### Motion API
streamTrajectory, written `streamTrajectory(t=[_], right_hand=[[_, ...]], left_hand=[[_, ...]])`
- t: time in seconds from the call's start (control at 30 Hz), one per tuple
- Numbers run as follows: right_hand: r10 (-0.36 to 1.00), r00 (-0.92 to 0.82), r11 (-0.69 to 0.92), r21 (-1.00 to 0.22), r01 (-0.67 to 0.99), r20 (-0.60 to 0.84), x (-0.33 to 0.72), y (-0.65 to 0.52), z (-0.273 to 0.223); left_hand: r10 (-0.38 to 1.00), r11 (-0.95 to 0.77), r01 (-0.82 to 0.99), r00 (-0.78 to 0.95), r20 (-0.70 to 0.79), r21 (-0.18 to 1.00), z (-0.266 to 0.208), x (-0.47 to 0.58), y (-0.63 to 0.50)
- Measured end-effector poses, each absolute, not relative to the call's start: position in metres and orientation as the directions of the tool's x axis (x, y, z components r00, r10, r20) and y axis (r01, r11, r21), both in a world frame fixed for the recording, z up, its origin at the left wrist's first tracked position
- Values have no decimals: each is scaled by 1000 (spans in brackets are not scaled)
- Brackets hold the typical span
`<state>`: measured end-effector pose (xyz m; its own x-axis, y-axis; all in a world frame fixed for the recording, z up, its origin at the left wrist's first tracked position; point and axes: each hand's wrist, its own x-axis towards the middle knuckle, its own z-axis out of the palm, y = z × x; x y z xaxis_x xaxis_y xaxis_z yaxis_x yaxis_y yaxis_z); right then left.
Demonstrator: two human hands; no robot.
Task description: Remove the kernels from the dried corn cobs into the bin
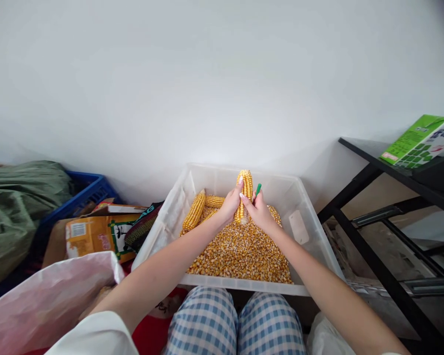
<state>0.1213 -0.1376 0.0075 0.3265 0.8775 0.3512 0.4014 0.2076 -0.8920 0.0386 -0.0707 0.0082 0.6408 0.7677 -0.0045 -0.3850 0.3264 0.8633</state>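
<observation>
We look through one head-worn camera, facing forward and down over the checked knees (203,320). We see the left hand (229,205) and right hand (258,211) from behind, near us and just below mid-frame, over the plastic bin (244,283); the pale wall (222,79) beyond fills our upper half.

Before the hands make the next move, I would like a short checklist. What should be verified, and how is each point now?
1. Left hand holds the cob: ok, its fingers are around it.
2. Right hand touches the cob: ok, its thumb rests there.
3. Green handle in the right hand: ok, one end sticks out.
4. Other end of the green handle: cannot tell, hidden.
5. Cob over the bin: ok, kernels lie below.
6. Support under the bin: cannot tell, hidden.
</observation>
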Motion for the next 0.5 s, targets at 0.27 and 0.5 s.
streamTrajectory(t=[0.27,0.5], right_hand=[[893,256,252,-881,400,371,119,-140,10],[932,248,187,-937,295,264,129,-138,15]], left_hand=[[756,311,-377,654,12,872,14,33,-71],[736,431,-372,672,-81,822,14,37,-64]])
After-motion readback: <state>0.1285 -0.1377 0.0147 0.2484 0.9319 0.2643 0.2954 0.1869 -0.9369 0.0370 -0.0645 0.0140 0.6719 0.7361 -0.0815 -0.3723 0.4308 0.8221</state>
